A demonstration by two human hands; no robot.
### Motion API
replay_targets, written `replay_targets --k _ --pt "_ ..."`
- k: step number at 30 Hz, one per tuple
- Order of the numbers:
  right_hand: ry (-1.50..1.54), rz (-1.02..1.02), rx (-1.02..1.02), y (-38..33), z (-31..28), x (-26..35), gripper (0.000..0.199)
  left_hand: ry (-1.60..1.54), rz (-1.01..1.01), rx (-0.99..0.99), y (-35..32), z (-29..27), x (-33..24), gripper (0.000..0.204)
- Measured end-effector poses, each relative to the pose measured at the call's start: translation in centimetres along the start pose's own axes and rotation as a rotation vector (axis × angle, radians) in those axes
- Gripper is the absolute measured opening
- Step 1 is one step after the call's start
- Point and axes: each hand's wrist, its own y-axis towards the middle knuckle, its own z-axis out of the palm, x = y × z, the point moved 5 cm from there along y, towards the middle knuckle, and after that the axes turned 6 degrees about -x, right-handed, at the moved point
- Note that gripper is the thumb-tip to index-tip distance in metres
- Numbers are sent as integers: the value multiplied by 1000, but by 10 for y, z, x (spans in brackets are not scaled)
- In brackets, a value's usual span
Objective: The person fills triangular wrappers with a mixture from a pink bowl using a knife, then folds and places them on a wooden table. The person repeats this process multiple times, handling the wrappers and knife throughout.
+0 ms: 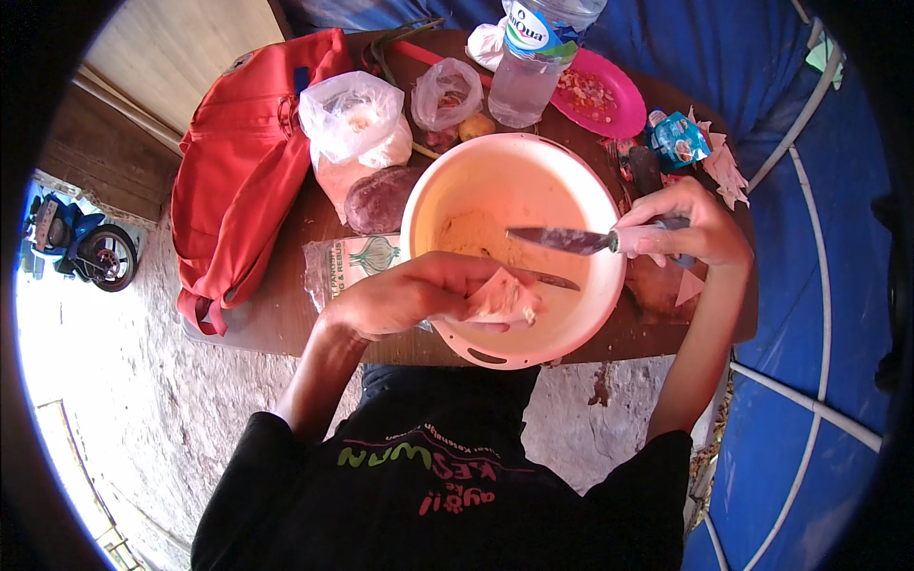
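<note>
My left hand (419, 293) is closed round a pale pink, pointed piece (503, 301) that looks like folded paper, over the near left part of a large pale basin (607, 295). With its fingers wrapped round the handle, my right hand (693, 224) holds a knife (562, 240). The smeared blade points left across the basin, apart from the piece. Beneath it lies a thin dark utensil (554, 280), its other end hidden by my left hand. Tan powder (466, 231) covers part of the basin's bottom.
Left of the basin are a red bag (238, 162), a plastic bag of white powder (352, 119) and a purplish bundle (381, 200). Behind it stand a water bottle (528, 76) and a pink plate (619, 95) of chopped bits. A teal sachet (679, 140) lies at the right.
</note>
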Motion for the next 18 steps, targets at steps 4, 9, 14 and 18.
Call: replay_targets --k 4,9,14,18 --pt "63 -30 -324 -31 20 16 38 -508 109 -292 6 -10 3 78" --pt "-86 -200 -592 -45 89 21 32 -591 336 -379 15 -15 -5 71" --pt "-287 -203 -800 -48 118 17 35 -739 400 -359 24 -14 -6 56" --pt "-382 -179 -845 -50 124 14 36 -661 415 -484 26 -15 -4 46"
